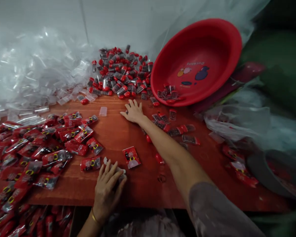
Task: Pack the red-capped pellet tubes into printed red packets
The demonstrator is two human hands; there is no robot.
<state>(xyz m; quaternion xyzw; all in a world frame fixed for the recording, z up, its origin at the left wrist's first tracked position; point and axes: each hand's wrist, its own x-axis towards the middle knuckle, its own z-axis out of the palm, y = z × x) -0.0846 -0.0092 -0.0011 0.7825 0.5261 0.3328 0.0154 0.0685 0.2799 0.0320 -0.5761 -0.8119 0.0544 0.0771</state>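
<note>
My right hand [132, 112] is open over the table, fingers spread, with nothing in it. Just beyond its fingertips lies a heap of small clear tubes with red caps and dark contents [120, 74]. My left hand [109, 184] is near the front edge, its fingers closed over a whitish clear plastic piece [123, 171]; the ends stick out, the rest is hidden. A red printed card [131, 157] lies flat to the right of that hand. Next to its fingertips rests a red packet in clear wrap [90, 163]. One loose clear sleeve [103, 111] lies left of my right hand.
A red basin [197, 62] leans tilted at the back right, with several tubes inside. Clear plastic sleeves [39, 65] are heaped at back left. Wrapped red packets [39, 144] cover the left side. Loose tubes [180, 130] lie under and beside my right forearm; plastic bags [236, 121] stand right.
</note>
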